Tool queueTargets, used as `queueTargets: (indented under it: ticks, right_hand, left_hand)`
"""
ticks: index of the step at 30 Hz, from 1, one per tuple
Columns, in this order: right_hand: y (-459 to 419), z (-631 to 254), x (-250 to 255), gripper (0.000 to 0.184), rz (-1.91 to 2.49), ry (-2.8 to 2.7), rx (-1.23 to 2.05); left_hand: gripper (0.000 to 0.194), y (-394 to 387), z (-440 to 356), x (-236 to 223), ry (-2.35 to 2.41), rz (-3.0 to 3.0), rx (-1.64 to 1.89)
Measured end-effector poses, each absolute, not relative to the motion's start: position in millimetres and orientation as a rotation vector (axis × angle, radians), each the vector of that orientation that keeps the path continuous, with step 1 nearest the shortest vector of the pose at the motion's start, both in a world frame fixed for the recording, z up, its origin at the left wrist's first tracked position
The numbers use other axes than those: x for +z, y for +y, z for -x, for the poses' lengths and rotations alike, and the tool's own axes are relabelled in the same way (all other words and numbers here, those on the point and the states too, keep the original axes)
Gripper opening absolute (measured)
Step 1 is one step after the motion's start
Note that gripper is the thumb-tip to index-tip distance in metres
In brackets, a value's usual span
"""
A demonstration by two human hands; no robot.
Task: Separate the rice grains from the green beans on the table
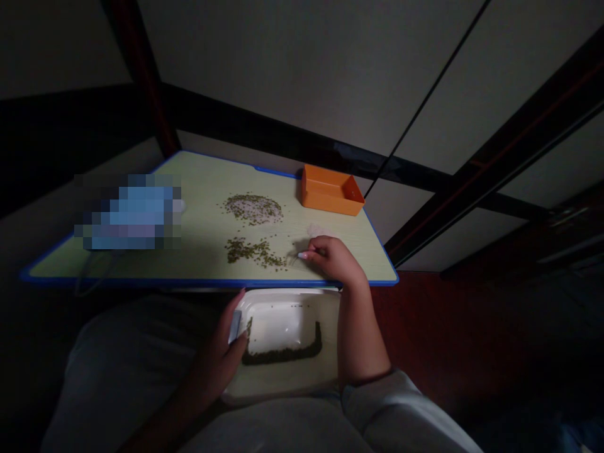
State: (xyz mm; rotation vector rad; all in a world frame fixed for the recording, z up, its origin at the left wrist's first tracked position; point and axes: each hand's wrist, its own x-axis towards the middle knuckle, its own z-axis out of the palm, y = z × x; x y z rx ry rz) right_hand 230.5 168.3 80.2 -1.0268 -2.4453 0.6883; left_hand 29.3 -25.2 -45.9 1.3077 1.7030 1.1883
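My left hand grips the left rim of a white rectangular tray held below the table's near edge, thumb over the rim. A dark band of green beans lies along the tray's lower side. My right hand rests on the pale tabletop with its fingers curled and fingertips touching the surface beside a loose patch of green beans. Farther back sits a rounder pile of mixed pale and green grains. A faint small pale heap lies just beyond my right hand.
An orange open box stands at the table's far right corner. A blurred-out blue object lies on the table's left side. The table has a blue edge. Dark beams and pale wall panels rise behind it.
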Motion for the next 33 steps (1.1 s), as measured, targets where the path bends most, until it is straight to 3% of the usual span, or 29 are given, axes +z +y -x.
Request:
queueTargets:
  ticks: [22,26,30,33]
  right_hand:
    - [187.2,-225.3,59.0,0.037,0.927,-2.252,0.904]
    - [183.4,-223.9,67.0,0.035,0.872,-2.23,0.837]
    - [178.5,-222.8,74.9,0.035,0.874,-2.221,0.753]
    - [173.3,-224.2,81.3,0.034,0.901,-2.22,0.689]
  left_hand:
    - [0.058,-28.0,-33.3,-47.0,2.06,-1.689,1.193]
    - [0.066,-29.6,-34.2,-30.8,2.172,-1.722,0.852]
    - [0.067,-31.7,-39.1,0.6,2.253,-1.687,0.142]
    - [0.063,-32.0,-44.4,19.3,2.182,-1.696,-0.052]
